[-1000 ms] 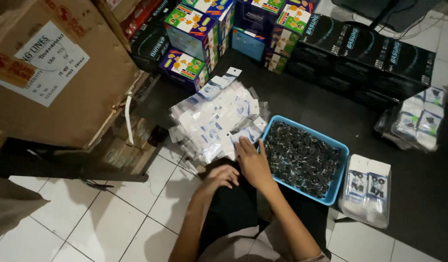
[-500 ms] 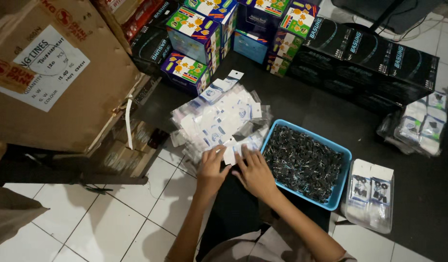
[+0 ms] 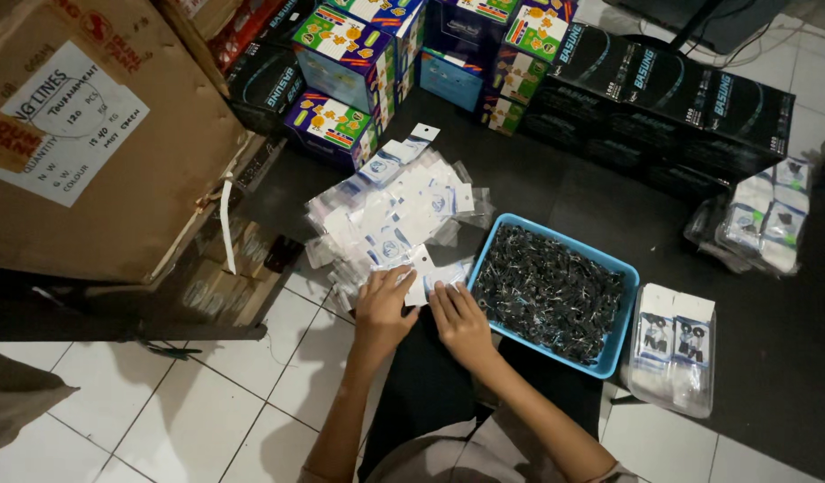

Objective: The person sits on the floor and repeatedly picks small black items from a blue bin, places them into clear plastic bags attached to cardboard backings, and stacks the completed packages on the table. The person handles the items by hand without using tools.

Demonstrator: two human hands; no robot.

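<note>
From my remote feed, a large brown cardboard carton [image 3: 90,134] looms at left over the tiled floor [image 3: 207,394], with a blue tray [image 3: 555,300] of small dark parts at right and a heap of clear packets with white cards [image 3: 390,210] between them. Just beside the tray's near corner, my left hand [image 3: 381,309] and right hand [image 3: 461,322] both pinch one small white card packet [image 3: 421,282], each grip grasping it at the heap's near edge.

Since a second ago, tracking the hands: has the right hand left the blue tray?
Yes. The right hand moved off the blue tray rim, leftward, toward the left hand.
</note>
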